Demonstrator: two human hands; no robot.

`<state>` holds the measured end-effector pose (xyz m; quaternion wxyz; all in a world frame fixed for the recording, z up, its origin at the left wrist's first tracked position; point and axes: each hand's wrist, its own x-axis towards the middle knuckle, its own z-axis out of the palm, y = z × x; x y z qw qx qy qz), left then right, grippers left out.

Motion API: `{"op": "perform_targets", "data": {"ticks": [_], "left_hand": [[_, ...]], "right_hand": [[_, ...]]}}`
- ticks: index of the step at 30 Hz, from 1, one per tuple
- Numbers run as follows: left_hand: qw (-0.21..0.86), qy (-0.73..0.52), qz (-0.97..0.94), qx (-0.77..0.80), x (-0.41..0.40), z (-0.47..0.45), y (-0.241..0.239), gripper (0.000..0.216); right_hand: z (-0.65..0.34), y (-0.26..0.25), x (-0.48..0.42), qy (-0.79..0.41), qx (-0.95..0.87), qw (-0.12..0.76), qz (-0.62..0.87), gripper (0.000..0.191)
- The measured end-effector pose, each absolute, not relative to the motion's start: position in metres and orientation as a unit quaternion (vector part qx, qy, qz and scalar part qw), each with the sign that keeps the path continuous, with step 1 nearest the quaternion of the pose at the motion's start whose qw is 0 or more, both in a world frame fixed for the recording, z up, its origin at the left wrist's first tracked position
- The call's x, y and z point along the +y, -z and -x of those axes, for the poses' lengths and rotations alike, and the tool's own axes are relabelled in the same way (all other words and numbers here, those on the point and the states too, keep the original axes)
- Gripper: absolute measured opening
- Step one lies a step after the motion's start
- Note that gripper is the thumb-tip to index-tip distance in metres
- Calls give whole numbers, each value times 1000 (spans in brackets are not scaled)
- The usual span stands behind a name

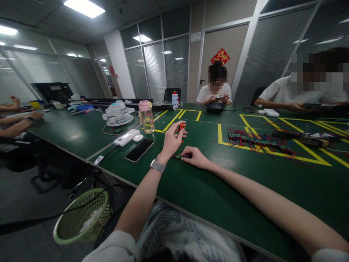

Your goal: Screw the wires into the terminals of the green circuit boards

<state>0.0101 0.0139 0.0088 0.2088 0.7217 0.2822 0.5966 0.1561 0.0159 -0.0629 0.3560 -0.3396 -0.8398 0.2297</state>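
My left hand [173,138] is raised just above the green table, its fingers closed around an upright orange screwdriver [182,127]. The handle's top shows above the fingers, and a thin shaft points down toward the tabletop. My right hand [195,158] rests on the table with thumb and fingers pinched on a small circuit board [178,157] with wires. That board lies under the screwdriver; whether the tip touches it I cannot tell. To the right, a row of similar green boards [245,137] with red and blue wires lies inside yellow tape lines.
A phone [139,150], a white power strip [127,137], a pink-lidded bottle [146,116] and white fans [118,114] stand left of my hands. Below the table edge is a green basket [81,214]. Two people [214,91] sit across; another person's arms [20,123] show far left.
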Motion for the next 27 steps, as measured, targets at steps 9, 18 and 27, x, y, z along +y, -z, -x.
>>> {"op": "perform_targets", "data": {"ticks": [9, 18, 27], "left_hand": [[206, -612, -710, 279, 14, -10, -14, 26], [188, -644, -678, 302, 21, -7, -11, 23], [208, -649, -662, 311, 23, -7, -11, 22]], "right_hand": [[-155, 65, 16, -214, -842, 352, 348, 11], [-155, 65, 13, -177, -848, 355, 352, 11], [-156, 63, 13, -203, -842, 353, 355, 10]]}}
